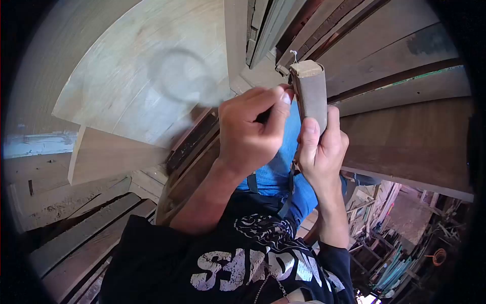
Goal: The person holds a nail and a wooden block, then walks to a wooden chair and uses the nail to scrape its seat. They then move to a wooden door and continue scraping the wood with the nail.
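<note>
My right hand (324, 149) grips the lower part of a wooden block (313, 93), thumb on the near face. Grey-brown paper, like sandpaper, wraps the block; bare wood shows at its top end. A thin white thread-like bit (293, 54) sticks up beside that end. Close against the block's left side, my left hand (255, 121) is closed in a pinch, with thumb and forefinger pressed together. Something dark shows by these fingertips, but what they hold is too small to make out.
A large pale curved wooden panel (147, 66) stands at the left, above a wedge-shaped board (111, 154). Planks (91, 233) lie at lower left. Wide boards (405, 126) line the right. Stacked scrap wood (395, 263) and an orange coil (439, 257) are at lower right.
</note>
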`<state>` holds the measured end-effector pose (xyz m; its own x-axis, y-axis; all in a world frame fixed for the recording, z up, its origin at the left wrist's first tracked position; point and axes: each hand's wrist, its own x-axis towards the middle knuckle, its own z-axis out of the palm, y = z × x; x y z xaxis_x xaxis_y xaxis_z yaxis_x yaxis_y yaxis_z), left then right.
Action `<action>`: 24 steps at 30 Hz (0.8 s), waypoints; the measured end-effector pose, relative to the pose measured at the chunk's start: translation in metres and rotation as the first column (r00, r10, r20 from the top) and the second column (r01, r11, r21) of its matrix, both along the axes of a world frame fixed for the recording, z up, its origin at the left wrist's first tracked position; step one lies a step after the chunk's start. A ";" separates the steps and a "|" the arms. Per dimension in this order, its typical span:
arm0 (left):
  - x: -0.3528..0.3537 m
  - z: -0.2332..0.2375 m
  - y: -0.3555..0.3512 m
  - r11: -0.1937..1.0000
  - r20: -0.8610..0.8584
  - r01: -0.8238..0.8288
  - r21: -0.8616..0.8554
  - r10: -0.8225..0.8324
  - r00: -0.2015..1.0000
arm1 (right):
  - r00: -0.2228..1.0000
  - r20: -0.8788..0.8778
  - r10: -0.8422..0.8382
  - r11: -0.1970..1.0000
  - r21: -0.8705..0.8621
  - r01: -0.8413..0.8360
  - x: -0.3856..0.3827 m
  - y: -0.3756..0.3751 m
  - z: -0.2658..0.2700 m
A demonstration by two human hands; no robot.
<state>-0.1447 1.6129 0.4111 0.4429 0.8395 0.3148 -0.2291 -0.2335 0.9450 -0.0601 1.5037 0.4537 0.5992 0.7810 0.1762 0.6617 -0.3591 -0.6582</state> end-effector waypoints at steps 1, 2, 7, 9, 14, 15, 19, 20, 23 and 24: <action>0.000 -0.001 0.001 0.998 -0.010 0.000 0.059 0.000 1.000 | 0.990 0.139 0.037 0.999 -0.008 -0.036 0.006 -0.001 -0.001; -0.002 -0.004 0.001 0.999 -0.064 0.029 0.046 -0.027 0.998 | 0.970 0.229 0.081 0.997 -0.011 -0.081 0.015 -0.002 -0.003; 0.004 0.014 -0.034 0.964 0.204 0.125 0.236 -0.175 0.963 | 0.917 0.354 -0.184 0.911 -0.288 0.294 0.115 0.024 -0.004; 0.001 -0.004 -0.013 0.994 0.004 0.104 0.022 -0.104 0.995 | 0.945 0.276 -0.175 0.955 -0.188 0.231 0.105 0.017 0.004; 0.000 0.004 -0.013 0.991 0.033 0.097 -0.088 -0.095 0.995 | 0.981 0.006 -0.192 0.981 0.014 0.192 0.061 0.011 0.026; -0.001 0.006 -0.011 0.991 0.030 0.105 -0.086 -0.102 0.994 | 0.984 -0.046 -0.174 0.982 0.061 0.177 0.054 0.007 0.027; -0.001 0.002 -0.011 0.980 0.056 0.114 -0.161 -0.107 0.993 | 0.992 -0.090 -0.085 0.991 0.095 0.094 0.019 -0.008 0.027; 0.000 0.001 -0.011 0.986 0.072 0.082 -0.145 -0.072 0.995 | 0.997 -0.044 -0.057 0.992 0.106 0.061 0.014 -0.011 0.023; -0.001 0.004 -0.011 0.995 0.040 0.024 -0.098 -0.020 0.999 | 1.000 0.021 -0.002 0.997 0.084 0.000 -0.002 -0.007 0.019; -0.002 0.005 -0.010 0.996 0.012 0.035 -0.080 -0.034 0.999 | 0.997 0.073 0.011 0.998 0.055 -0.016 -0.002 -0.005 0.019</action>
